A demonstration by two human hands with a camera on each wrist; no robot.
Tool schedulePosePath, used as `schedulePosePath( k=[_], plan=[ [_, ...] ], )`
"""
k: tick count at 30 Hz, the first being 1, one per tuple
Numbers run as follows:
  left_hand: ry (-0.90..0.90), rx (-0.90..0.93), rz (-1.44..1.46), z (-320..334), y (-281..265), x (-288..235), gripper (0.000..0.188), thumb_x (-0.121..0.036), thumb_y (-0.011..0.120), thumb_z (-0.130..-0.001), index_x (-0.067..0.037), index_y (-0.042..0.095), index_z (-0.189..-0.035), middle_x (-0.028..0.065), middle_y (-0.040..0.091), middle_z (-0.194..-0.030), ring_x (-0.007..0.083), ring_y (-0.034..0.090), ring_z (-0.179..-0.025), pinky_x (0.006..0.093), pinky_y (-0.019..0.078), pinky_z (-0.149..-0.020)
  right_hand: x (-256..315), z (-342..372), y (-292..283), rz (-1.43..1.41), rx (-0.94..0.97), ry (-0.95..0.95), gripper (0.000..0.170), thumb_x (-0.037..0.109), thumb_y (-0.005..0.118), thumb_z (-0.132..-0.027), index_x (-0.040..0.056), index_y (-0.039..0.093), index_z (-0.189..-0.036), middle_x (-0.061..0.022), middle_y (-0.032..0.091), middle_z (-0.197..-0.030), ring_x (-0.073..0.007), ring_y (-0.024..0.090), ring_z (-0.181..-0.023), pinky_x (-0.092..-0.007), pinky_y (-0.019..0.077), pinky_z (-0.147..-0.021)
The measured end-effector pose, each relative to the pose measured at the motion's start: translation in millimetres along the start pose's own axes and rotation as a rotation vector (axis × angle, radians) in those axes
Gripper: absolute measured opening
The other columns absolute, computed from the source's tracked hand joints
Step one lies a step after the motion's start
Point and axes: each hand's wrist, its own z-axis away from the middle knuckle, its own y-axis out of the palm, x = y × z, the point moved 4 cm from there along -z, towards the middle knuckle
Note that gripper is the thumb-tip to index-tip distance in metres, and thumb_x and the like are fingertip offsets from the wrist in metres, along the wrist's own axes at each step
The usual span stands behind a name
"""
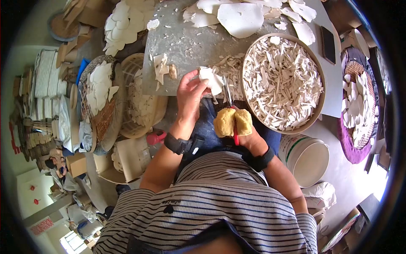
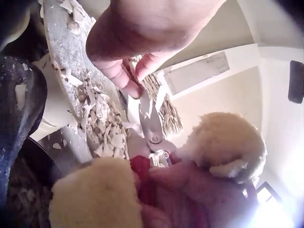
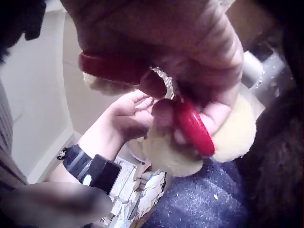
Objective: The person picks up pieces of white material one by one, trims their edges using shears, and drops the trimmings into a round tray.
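Observation:
Near the front edge of the grey table, the left hand (image 1: pixel 190 95) pinches a thin white piece (image 1: pixel 211 80) between thumb and fingers. The right hand (image 1: pixel 247 137) grips red-handled scissors (image 1: pixel 228 91), their metal blades beside the white piece's right edge. Yellow foam pads (image 1: pixel 224 122) wrap around the handles. In the left wrist view, the scissors' blades (image 2: pixel 151 121) point up toward the fingertips of the left hand (image 2: pixel 142 33). The right wrist view shows the fingers of the right hand (image 3: pixel 180 57) curled round the red handles (image 3: pixel 194 126).
A round tray (image 1: pixel 323 84) full of white slivers stands right of the hands. Large white sheets (image 1: pixel 240 19) lie at the table's back, with a dark phone (image 1: pixel 328 45) at the right. Baskets (image 1: pixel 158 110) are at the left; a white bucket (image 1: pixel 311 163) stands below the tray.

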Motion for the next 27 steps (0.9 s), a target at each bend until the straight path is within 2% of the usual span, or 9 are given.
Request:
schedulePosePath(
  k=[2,5,8,11,14,17,21,25,27],
  plan=[
    [-0.042,0.029,-0.002,3.9,3.7,1.5,0.04,-0.005,0.06,-0.082,-0.002,0.045,-0.118,0.0124,0.062,-0.098,0.0175,0.062,-0.083,0.0294,0.0521,-0.07,-9.0,-2.8,3.3,-0.111,0.06,0.06,0.034,0.011,0.061,-0.078,0.0012,0.047,-0.107,-0.0128,0.061,-0.092,-0.0266,0.06,-0.088,-0.0323,0.0472,-0.075],
    [-0.098,0.025,-0.047,6.9,6.4,1.2,0.041,-0.006,0.059,-0.083,-0.004,0.047,-0.121,0.012,0.062,-0.101,0.0169,0.062,-0.086,0.0287,0.0522,-0.072,7.3,0.0,-0.1,-0.01,0.083,0.071,0.03,0.012,0.06,-0.079,0.0018,0.048,-0.105,-0.0127,0.06,-0.093,-0.0262,0.06,-0.088,-0.0328,0.0472,-0.075],
    [-0.1,0.018,-0.076,5.0,8.6,1.7,0.042,-0.007,0.059,-0.083,-0.003,0.047,-0.123,0.0124,0.063,-0.098,0.0171,0.062,-0.083,0.029,0.0535,-0.07,18.4,6.3,10.2,-1.225,-0.126,0.454,0.028,0.015,0.059,-0.08,0.0026,0.049,-0.103,-0.0124,0.06,-0.091,-0.0256,0.06,-0.088,-0.0337,0.0474,-0.074],
    [-0.102,0.038,-0.083,2.9,8.2,1.9,0.042,-0.006,0.06,-0.082,-0.003,0.047,-0.122,0.0124,0.064,-0.096,0.0176,0.063,-0.081,0.0295,0.0549,-0.066,18.8,7.2,11.1,-1.271,-0.133,0.453,0.025,0.018,0.058,-0.081,0.0036,0.05,-0.101,-0.0128,0.06,-0.092,-0.0244,0.06,-0.088,-0.0334,0.0478,-0.073],
    [-0.136,0.064,-0.123,2.2,5.6,4.8,0.042,-0.006,0.06,-0.082,-0.002,0.048,-0.122,0.0123,0.064,-0.095,0.018,0.064,-0.078,0.0296,0.0558,-0.063,10.5,6.4,3.0,-0.16,0.029,0.058,0.024,0.018,0.06,-0.079,0.0041,0.052,-0.097,-0.0121,0.06,-0.092,-0.0234,0.06,-0.087,-0.0325,0.0483,-0.072],
    [-0.161,0.088,-0.125,4.8,5.3,9.7,0.042,-0.005,0.061,-0.081,-0.001,0.049,-0.12,0.0119,0.064,-0.093,0.0183,0.064,-0.075,0.0289,0.0561,-0.061,27.3,0.3,-4.0,0.362,0.064,-0.096,0.023,0.015,0.064,-0.076,0.0042,0.054,-0.094,-0.0098,0.061,-0.09,-0.0227,0.06,-0.084,-0.0315,0.0485,-0.071],
    [-0.203,0.091,-0.106,2.2,2.6,14.1,0.042,-0.004,0.06,-0.081,0.002,0.048,-0.121,0.012,0.064,-0.087,0.0188,0.064,-0.074,0.0299,0.0557,-0.057,0.3,11.8,4.4,-0.508,0.042,0.166,0.03,0.017,0.046,-0.092,0.0038,0.043,-0.118,-0.0112,0.055,-0.108,-0.0253,0.057,-0.099,-0.0387,0.0464,-0.089],
    [-0.219,0.079,-0.125,-1.9,-0.5,7.5,0.042,-0.005,0.061,-0.08,0.003,0.049,-0.119,0.0099,0.063,-0.083,0.0166,0.063,-0.073,0.027,0.0531,-0.061,-2.9,12.0,6.5,-0.865,0.028,0.144,0.029,0.017,0.046,-0.092,0.005,0.045,-0.118,-0.0111,0.056,-0.109,-0.0243,0.057,-0.098,-0.0383,0.0462,-0.089],
    [-0.177,0.069,-0.226,-4.8,-1.4,4.0,0.041,-0.005,0.061,-0.08,0.002,0.05,-0.118,0.0083,0.063,-0.081,0.0145,0.062,-0.073,0.0248,0.0512,-0.062,2.8,9.8,4.5,-0.6,0.09,0.129,0.028,0.018,0.047,-0.091,0.0065,0.047,-0.117,-0.0102,0.055,-0.111,-0.0222,0.057,-0.099,-0.0368,0.0447,-0.091]
  ],
)
